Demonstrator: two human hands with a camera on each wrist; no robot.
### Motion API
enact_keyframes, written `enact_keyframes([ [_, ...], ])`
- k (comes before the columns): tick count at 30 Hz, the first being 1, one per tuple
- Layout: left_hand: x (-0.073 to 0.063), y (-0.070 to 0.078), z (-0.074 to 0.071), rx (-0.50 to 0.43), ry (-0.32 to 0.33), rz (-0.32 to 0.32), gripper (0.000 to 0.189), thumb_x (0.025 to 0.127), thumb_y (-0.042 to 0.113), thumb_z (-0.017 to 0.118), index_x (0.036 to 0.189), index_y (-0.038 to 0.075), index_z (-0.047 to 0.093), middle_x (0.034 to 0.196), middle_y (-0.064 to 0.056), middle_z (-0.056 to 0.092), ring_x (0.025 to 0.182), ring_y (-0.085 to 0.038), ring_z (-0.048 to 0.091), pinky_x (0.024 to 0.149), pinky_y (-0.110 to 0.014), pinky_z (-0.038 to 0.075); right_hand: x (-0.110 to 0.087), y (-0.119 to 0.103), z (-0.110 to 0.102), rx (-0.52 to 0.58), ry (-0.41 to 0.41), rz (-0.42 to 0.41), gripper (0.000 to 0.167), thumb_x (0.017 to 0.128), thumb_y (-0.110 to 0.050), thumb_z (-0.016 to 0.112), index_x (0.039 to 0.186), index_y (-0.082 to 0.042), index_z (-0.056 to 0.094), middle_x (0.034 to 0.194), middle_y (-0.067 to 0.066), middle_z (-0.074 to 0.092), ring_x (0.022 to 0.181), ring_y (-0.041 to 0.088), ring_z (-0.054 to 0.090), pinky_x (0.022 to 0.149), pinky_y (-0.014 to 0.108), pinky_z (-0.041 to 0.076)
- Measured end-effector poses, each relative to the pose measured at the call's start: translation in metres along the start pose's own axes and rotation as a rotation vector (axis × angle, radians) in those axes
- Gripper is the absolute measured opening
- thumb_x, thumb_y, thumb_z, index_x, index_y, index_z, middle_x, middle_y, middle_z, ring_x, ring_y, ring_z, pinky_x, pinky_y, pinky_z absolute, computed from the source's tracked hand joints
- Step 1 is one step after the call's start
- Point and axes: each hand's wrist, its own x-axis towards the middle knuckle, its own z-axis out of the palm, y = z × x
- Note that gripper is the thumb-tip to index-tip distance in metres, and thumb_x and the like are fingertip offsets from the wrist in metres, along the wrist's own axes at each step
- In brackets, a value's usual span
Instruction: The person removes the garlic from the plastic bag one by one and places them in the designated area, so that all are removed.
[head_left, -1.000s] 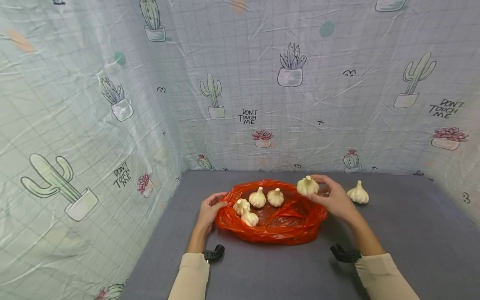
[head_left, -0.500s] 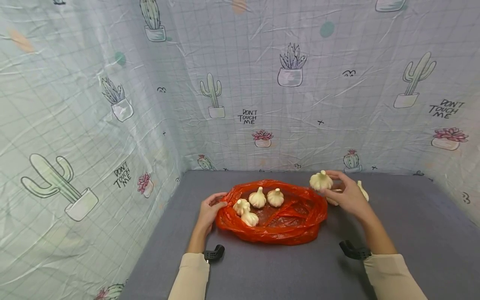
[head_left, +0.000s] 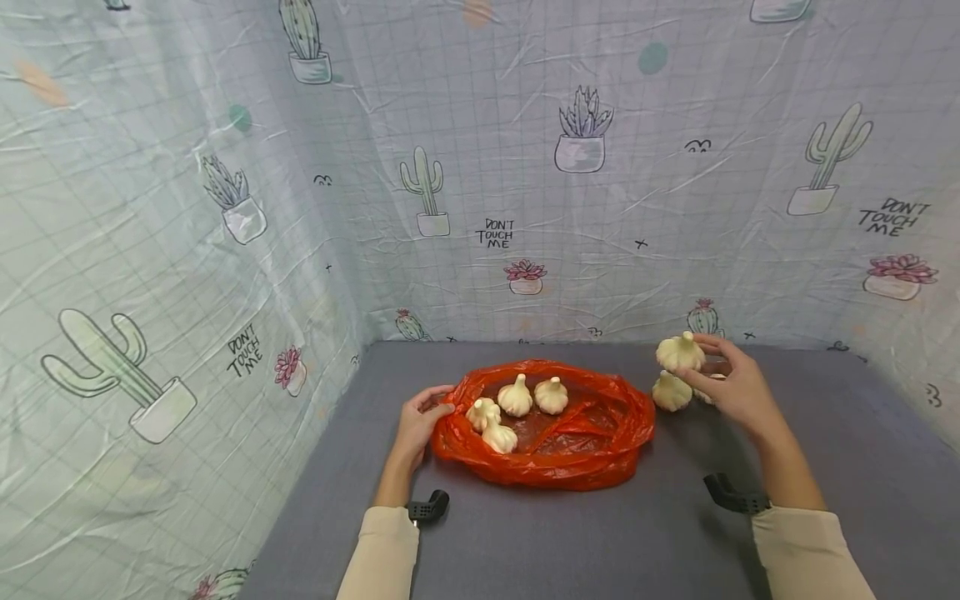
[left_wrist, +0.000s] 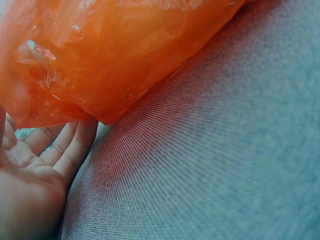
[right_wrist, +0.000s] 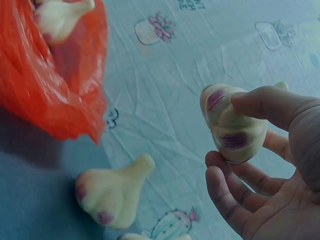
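Note:
An opened red plastic bag [head_left: 540, 479] lies on the table with several garlic bulbs [head_left: 551, 396] inside, gathered toward its left and back. At its left rim, my left hand [head_left: 415, 427] holds the plastic, thumb on the near side and fingers reaching behind; in the left wrist view the fingers [left_wrist: 70, 147] go up behind the orange-red film. To the right of the bag, my right hand [head_left: 738, 390] holds up a garlic bulb [head_left: 680, 353] between thumb and fingers. Purple patches mark that garlic bulb [right_wrist: 232, 125] in the right wrist view. Below it stands another garlic bulb [head_left: 671, 392].
A further garlic bulb [head_left: 705, 392] is partly hidden by the right hand. The grey tabletop [head_left: 555, 542] meets a hanging cloth [head_left: 465, 283] with printed cacti at the back and left. Each wrist wears a black camera mount [head_left: 430, 507].
My right hand has carried its garlic bulb from over the bag's right rim rightward, above the garlic bulbs on the table. The left hand and bag have stayed put.

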Motion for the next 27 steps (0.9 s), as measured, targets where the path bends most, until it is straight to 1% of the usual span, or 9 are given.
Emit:
enact_keyframes([
  [5,0.0,0.0,0.001,-0.003,-0.004,-0.004,0.034,0.089,0.005,0.073,0.123,0.004,0.072,0.114,-0.015,0.071,0.091,-0.013,0.063,0.079,-0.023,0.054,-0.002,0.006,-0.012,-0.015,0.02,0.032,0.075,0.097,-0.037,0.07,0.158,-0.01,0.036,0.151,0.025,0.041,0.096,-0.014,0.047,0.07,0.021,0.052],
  [12,0.0,0.001,0.001,0.003,0.003,-0.005,0.033,0.089,0.004,0.072,0.122,0.005,0.073,0.109,-0.01,0.072,0.091,-0.014,0.063,0.078,-0.023,0.054,-0.003,0.016,-0.025,-0.012,0.052,0.074,0.075,0.098,-0.04,0.068,0.16,-0.016,0.034,0.152,0.026,0.038,0.097,-0.011,0.045,0.069,0.021,0.05],
  [15,0.0,0.002,0.0,0.002,0.002,-0.006,0.032,0.089,0.004,0.072,0.122,0.005,0.073,0.11,-0.011,0.072,0.09,-0.014,0.062,0.078,-0.023,0.053,-0.003,0.021,-0.03,-0.026,0.064,0.094,0.076,0.098,-0.042,0.067,0.161,-0.019,0.032,0.153,0.027,0.036,0.097,-0.011,0.044,0.069,0.019,0.048],
  [17,0.0,0.001,0.0,-0.004,0.001,-0.005,0.033,0.089,0.005,0.073,0.122,0.005,0.073,0.111,-0.012,0.072,0.089,-0.013,0.062,0.078,-0.022,0.053,-0.003,0.024,-0.031,-0.033,0.073,0.107,0.077,0.098,-0.042,0.067,0.162,-0.019,0.031,0.154,0.027,0.036,0.097,-0.01,0.044,0.069,0.018,0.047],
  [18,-0.002,0.005,0.0,-0.006,-0.004,-0.011,0.033,0.089,0.004,0.073,0.123,0.004,0.072,0.111,-0.014,0.072,0.089,-0.013,0.062,0.078,-0.022,0.053,-0.003,0.026,-0.032,-0.034,0.08,0.115,0.076,0.098,-0.043,0.066,0.162,-0.02,0.032,0.154,0.027,0.036,0.096,-0.01,0.044,0.068,0.018,0.047],
  [21,-0.001,0.005,-0.001,-0.007,-0.01,-0.011,0.035,0.09,0.004,0.073,0.124,0.003,0.071,0.113,-0.016,0.071,0.089,-0.012,0.061,0.077,-0.022,0.053,-0.004,0.031,-0.034,-0.03,0.098,0.133,0.075,0.098,-0.042,0.067,0.161,-0.018,0.034,0.153,0.028,0.036,0.095,-0.009,0.045,0.068,0.018,0.047],
  [24,-0.001,0.006,-0.001,-0.001,-0.012,-0.014,0.034,0.09,0.004,0.072,0.124,0.003,0.071,0.115,-0.017,0.071,0.089,-0.012,0.061,0.078,-0.022,0.053,-0.005,0.037,-0.037,-0.021,0.113,0.151,0.073,0.096,-0.043,0.068,0.159,-0.02,0.037,0.149,0.025,0.039,0.094,-0.009,0.046,0.068,0.017,0.047],
  [25,0.0,0.002,-0.001,-0.002,-0.007,-0.009,0.034,0.09,0.004,0.073,0.124,0.004,0.072,0.114,-0.017,0.071,0.089,-0.012,0.061,0.077,-0.022,0.053,-0.005,0.039,-0.038,-0.017,0.116,0.156,0.073,0.096,-0.042,0.069,0.158,-0.02,0.038,0.148,0.024,0.039,0.093,-0.01,0.046,0.068,0.016,0.047],
  [27,0.0,0.002,0.0,0.002,-0.006,-0.007,0.033,0.09,0.005,0.073,0.123,0.004,0.072,0.114,-0.017,0.071,0.09,-0.013,0.062,0.078,-0.022,0.053,-0.005,0.044,-0.04,-0.012,0.125,0.163,0.072,0.095,-0.041,0.07,0.157,-0.021,0.04,0.147,0.024,0.04,0.092,-0.012,0.046,0.068,0.015,0.046],
])
